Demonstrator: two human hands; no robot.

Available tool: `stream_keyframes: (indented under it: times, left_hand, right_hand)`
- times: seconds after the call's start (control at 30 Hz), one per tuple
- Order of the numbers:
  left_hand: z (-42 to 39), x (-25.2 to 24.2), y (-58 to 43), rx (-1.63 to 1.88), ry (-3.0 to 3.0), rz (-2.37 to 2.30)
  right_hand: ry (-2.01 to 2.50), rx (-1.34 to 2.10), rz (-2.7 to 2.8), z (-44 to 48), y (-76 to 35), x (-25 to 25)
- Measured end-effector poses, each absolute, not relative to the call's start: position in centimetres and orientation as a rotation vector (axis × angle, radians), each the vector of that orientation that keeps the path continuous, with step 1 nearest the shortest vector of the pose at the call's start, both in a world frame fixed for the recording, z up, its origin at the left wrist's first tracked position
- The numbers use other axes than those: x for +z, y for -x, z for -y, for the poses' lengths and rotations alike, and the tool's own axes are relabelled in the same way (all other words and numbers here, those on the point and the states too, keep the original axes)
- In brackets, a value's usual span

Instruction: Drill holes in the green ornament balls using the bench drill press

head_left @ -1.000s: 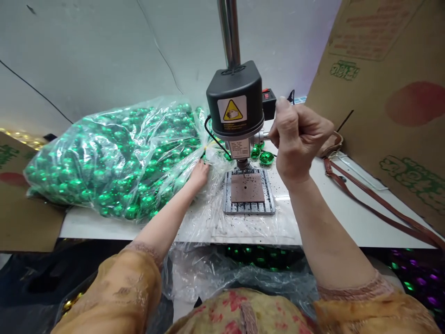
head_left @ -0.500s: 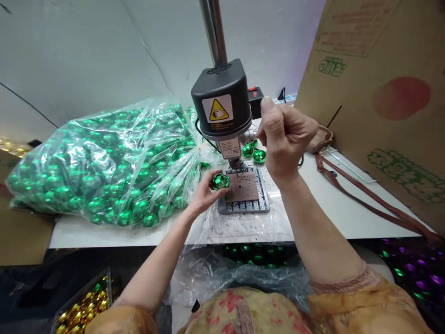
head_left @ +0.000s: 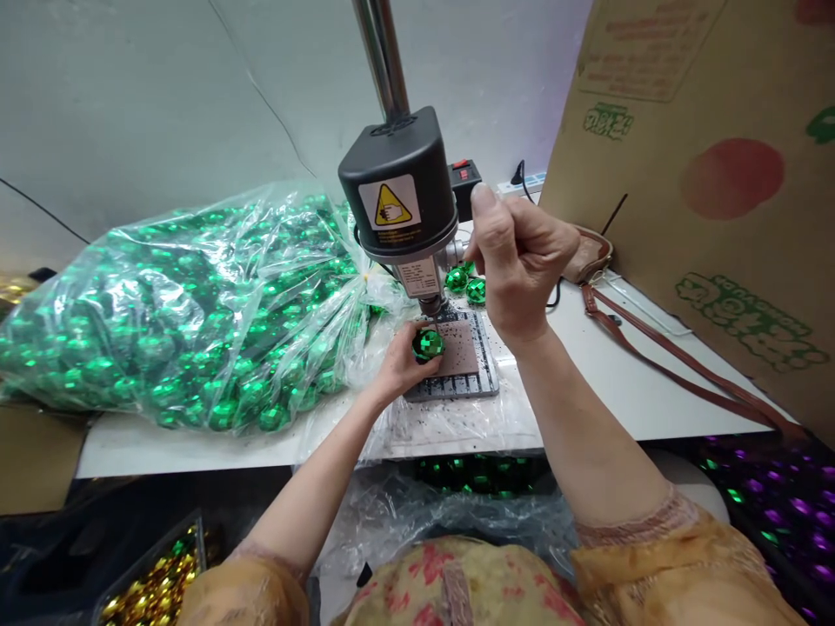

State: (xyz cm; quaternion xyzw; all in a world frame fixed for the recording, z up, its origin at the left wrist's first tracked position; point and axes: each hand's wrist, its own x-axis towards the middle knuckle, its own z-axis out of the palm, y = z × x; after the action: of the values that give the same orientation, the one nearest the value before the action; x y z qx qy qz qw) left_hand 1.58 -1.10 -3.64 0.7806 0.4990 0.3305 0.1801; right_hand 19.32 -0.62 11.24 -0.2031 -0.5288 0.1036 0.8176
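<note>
Between the thumb and fingers of my left hand (head_left: 408, 358) is a shiny green faceted ball (head_left: 430, 345). It is over the left part of a brown board (head_left: 460, 349), which lies on the slotted metal base (head_left: 483, 382) of a drill press (head_left: 399, 187). The ball is just below the drill's chuck (head_left: 430, 306). My right hand (head_left: 522, 261) is closed in a fist, thumb up, at the right side of the drill head, where a lever seems to be; what its fingers grip is mostly hidden. Dark shavings dot the board and base.
A clear bag of green balls (head_left: 176, 313) fills the left of the white table (head_left: 619, 391). Loose green balls (head_left: 476, 291) lie behind the base. At the right are a brown strap (head_left: 684, 387) and a cardboard box (head_left: 718, 200). Gold balls (head_left: 156, 578) sit low left.
My left hand has brought the green ball rightward, in under the chuck and over the board. My right hand keeps its place beside the drill head. The whole view has shifted slightly.
</note>
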Motion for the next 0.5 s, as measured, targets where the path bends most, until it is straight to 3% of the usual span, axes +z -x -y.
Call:
stream_keyframes:
  times: [0.5]
  left_hand:
    - [0.52, -4.00, -2.14, 0.946, -2.107, -1.513]
  right_hand:
    - [0.396, 0.248, 1.127, 0.70, -19.36, 11.14]
